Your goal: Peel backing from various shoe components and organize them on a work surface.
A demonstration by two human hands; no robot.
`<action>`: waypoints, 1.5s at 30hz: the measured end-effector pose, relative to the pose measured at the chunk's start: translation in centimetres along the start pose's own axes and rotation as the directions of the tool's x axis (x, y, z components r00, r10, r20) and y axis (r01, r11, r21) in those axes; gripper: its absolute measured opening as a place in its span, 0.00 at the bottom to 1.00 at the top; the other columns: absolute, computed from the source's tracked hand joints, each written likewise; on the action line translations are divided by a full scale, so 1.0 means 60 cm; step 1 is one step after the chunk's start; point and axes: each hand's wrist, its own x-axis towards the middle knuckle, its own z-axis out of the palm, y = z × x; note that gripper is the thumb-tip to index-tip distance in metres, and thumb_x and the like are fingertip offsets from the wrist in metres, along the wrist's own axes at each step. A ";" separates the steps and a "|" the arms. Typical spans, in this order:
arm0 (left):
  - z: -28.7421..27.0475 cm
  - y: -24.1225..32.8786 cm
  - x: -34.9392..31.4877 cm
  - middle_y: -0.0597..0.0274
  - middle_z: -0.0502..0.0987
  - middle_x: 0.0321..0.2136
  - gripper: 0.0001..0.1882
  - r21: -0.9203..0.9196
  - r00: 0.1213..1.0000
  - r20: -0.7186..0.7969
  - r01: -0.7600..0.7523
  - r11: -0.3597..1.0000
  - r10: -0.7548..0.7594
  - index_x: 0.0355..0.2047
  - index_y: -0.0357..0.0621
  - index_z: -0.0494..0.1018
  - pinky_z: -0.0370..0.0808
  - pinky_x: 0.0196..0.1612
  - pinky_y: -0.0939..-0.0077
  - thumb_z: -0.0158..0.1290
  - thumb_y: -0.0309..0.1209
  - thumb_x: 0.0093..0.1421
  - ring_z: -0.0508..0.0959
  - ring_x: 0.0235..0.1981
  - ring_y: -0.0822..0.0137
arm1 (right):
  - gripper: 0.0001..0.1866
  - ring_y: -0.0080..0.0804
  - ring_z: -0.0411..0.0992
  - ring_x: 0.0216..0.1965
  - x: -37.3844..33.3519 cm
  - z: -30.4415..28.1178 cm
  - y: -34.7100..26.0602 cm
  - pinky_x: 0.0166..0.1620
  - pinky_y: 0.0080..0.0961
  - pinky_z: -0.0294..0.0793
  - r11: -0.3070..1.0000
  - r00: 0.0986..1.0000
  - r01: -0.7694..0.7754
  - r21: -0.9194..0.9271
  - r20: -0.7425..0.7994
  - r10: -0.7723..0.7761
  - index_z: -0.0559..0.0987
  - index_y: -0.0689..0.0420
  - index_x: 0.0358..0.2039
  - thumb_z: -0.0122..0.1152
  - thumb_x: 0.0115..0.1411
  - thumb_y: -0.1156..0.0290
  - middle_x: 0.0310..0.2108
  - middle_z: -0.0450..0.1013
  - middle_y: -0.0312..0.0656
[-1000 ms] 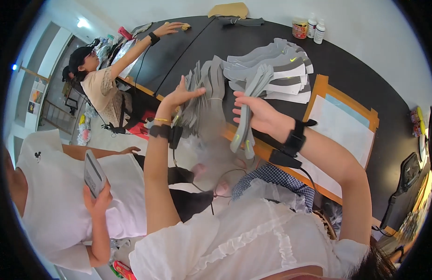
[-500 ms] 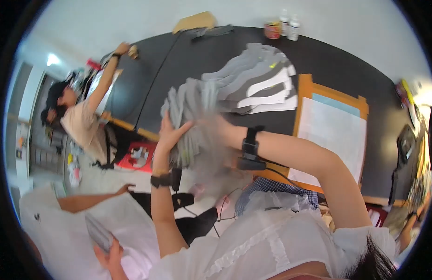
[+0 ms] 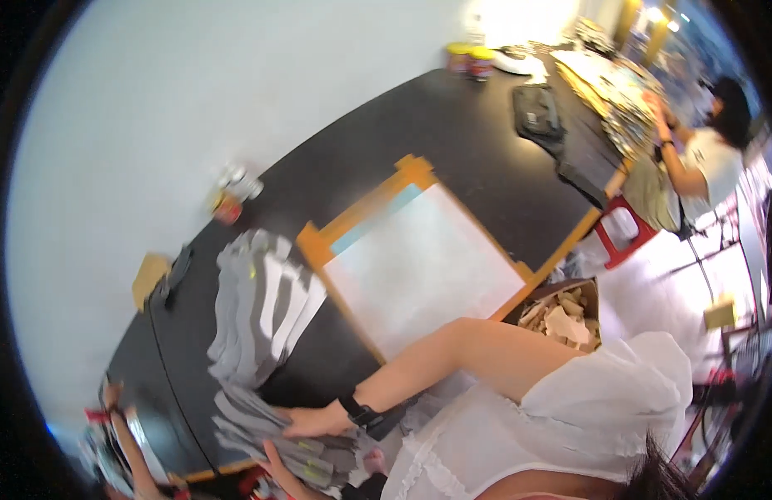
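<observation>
A loose bundle of long, curved, flat grey strips [image 3: 244, 421] lies at the near edge of the matte black tabletop [image 3: 477, 196], just below a fanned stack of wavy grey-and-white flat pieces [image 3: 273, 304]. The right hand [image 3: 315, 420] rests against the bundle's right side, fingers reaching over the strips; the left hand [image 3: 282, 468] touches it from below (this hand runs close to the picture's lower rim). Whether either hand pinches the strips or merely presses on them, I cannot tell. To the right of the stack, a white rectangular sheet [image 3: 427, 271] lies on the tabletop, bordered with orange-tan tape [image 3: 361, 204]. Beyond, a black bag with a strap [image 3: 536, 112] lies near two yellow-lidded round tubs [image 3: 480, 63], and a co-worker [image 3: 719, 167] handles material at the far right.
</observation>
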 end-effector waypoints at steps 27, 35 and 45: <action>0.442 0.112 -0.197 0.53 0.64 0.58 0.26 -0.213 0.754 0.653 0.091 0.973 0.072 0.62 0.38 0.59 0.68 0.57 0.67 0.45 0.37 0.67 0.68 0.56 0.61 | 0.25 0.28 0.66 0.54 -0.397 -0.140 -0.300 0.57 0.26 0.68 0.988 0.848 -0.145 -0.047 -0.521 0.100 0.66 0.68 0.57 0.55 0.66 0.63 0.52 0.70 0.45; 0.483 0.125 -0.184 0.57 0.66 0.57 0.38 -0.175 0.715 0.697 0.240 0.955 -0.052 0.66 0.40 0.50 0.66 0.57 0.71 0.55 0.32 0.60 0.69 0.55 0.64 | 0.27 0.29 0.67 0.56 -0.407 -0.167 -0.269 0.57 0.27 0.69 0.980 0.863 0.098 0.176 -0.505 0.005 0.62 0.64 0.61 0.54 0.66 0.67 0.58 0.66 0.43; 0.491 0.123 -0.168 0.54 0.64 0.58 0.42 -0.197 0.685 0.728 0.196 0.961 0.010 0.67 0.41 0.47 0.68 0.57 0.69 0.58 0.32 0.57 0.68 0.56 0.63 | 0.28 0.31 0.71 0.51 -0.405 -0.165 -0.268 0.53 0.28 0.73 0.987 0.800 0.081 0.138 -0.600 0.018 0.65 0.68 0.58 0.59 0.63 0.64 0.53 0.70 0.48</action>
